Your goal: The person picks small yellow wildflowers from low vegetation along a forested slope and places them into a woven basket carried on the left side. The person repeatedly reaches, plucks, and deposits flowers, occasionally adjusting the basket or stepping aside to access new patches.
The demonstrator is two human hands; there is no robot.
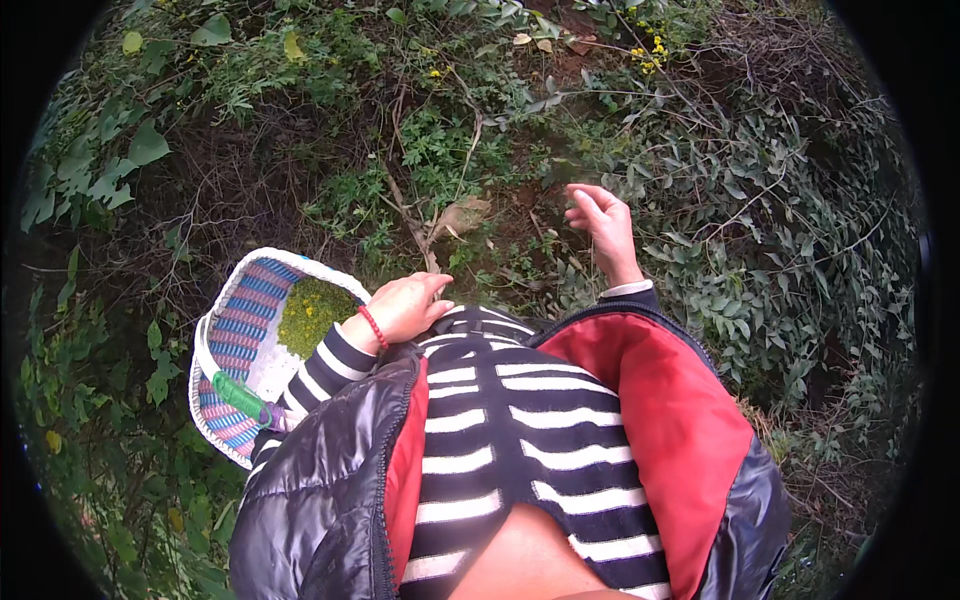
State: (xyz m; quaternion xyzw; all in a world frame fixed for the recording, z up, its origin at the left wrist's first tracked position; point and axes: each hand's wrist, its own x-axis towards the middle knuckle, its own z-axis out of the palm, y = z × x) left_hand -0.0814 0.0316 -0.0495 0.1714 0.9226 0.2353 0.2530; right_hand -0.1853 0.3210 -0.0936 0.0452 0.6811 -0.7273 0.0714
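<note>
My left hand is held in front of my waist, palm down, with a red bead bracelet on its wrist. A dry woody stem runs down to its fingertips; whether they touch it I cannot tell. On my left forearm hangs a woven basket in blue, pink and white, its handle partly wrapped in green. Inside lies a heap of small yellow-green flower heads. Out over the slope, my right hand has curled fingers with the thumb close to them. Nothing shows in it, but its palm side is hidden.
Yellow flowers grow at the top right, with a few more near the top middle. Dense grey-green leafy shrubs fill the right side. Dry tangled twigs and broad leaves stand on the left. Reddish soil shows between plants.
</note>
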